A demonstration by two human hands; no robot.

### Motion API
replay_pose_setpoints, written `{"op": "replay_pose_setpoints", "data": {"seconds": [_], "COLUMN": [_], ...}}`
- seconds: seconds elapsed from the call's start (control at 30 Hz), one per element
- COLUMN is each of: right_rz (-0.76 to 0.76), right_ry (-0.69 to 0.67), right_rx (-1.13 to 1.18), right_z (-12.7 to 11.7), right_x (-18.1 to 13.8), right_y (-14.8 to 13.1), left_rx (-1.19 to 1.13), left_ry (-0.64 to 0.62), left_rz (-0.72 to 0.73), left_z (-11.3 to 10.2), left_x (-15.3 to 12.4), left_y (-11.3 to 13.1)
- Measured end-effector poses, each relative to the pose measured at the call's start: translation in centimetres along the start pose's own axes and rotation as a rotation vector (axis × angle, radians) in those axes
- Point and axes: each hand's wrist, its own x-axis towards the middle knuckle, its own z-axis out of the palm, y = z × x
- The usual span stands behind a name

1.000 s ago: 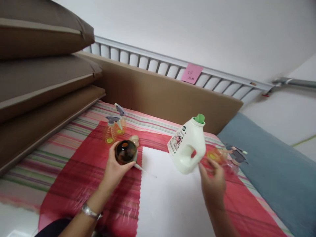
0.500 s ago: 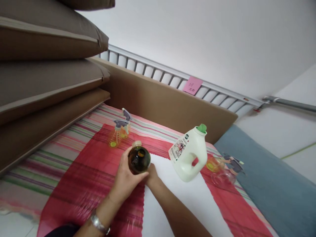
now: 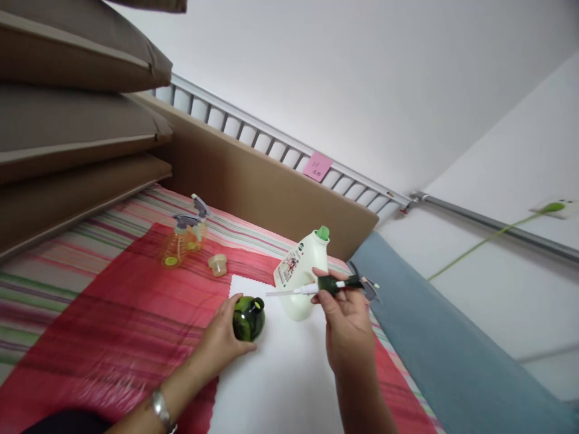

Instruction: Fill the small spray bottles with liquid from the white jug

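A white wall (image 3: 339, 72) fills most of my view, with a brown board (image 3: 253, 187) along its foot and a stack of brown cushions (image 3: 67, 120) on the left. In front of me a striped cloth (image 3: 40, 301) carries a translucent red sheet (image 3: 136, 319), and on that lies a white sheet (image 3: 280, 386) with a scalloped edge. A pale jug (image 3: 302, 265) stands on the white sheet, beyond my hands, a green piece at its neck; I can't tell whether that is a cap or a pouring spout. Two spray bottles (image 3: 175, 248) stand together at the far left of the red sheet.

My left hand (image 3: 226, 334) is wrapped around a round green bottle (image 3: 248, 322), holding it over the near side of the white sheet. My right hand (image 3: 350, 337) grips a dark pump head (image 3: 328, 285) between thumb and fingers, in front of the jug. Half a second ago both hands met at the bottle; now they have parted, so bottle and pump are two separate pieces and the bottle's mouth (image 3: 257, 305) is uncovered. A beige cap (image 3: 218, 265) sits on the red sheet. The thin dip tube (image 3: 279, 293) points left, its tip just beside the mouth, apart from it.
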Motion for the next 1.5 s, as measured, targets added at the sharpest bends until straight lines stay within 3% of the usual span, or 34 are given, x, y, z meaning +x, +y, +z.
{"op": "replay_pose_setpoints", "data": {"seconds": [0.1, 0.27, 0.63, 0.93, 1.27, 1.5], "right_rz": [0.03, 0.107, 0.24, 0.306, 0.274, 0.317], "right_ry": [-0.113, -0.176, -0.328, -0.488, -0.34, -0.41], "right_rx": [-0.018, -0.104, -0.106, -0.069, -0.131, -0.022], "right_z": [-0.2, -0.3, 2.9, 1.7, 2.8, 2.4], "right_x": [-0.8, -1.6, -3.5, -3.1, -3.3, -3.6], "right_y": [0.6, 3.2, 8.2, 9.4, 9.6, 9.1], "left_rx": [0.051, 0.079, 0.06, 0.061, 0.083, 0.086], "left_ry": [-0.013, -0.031, -0.004, -0.02, -0.026, -0.014], "left_rz": [0.032, 0.068, 0.039, 0.027, 0.024, 0.008], "left_z": [0.6, 1.1, 0.4, -0.3, 0.1, -0.2], "left_x": [-0.4, -0.7, -0.5, -0.2, -0.6, -0.5], "left_y": [-0.5, -0.6, -0.4, 0.5, 0.3, 0.5]}}
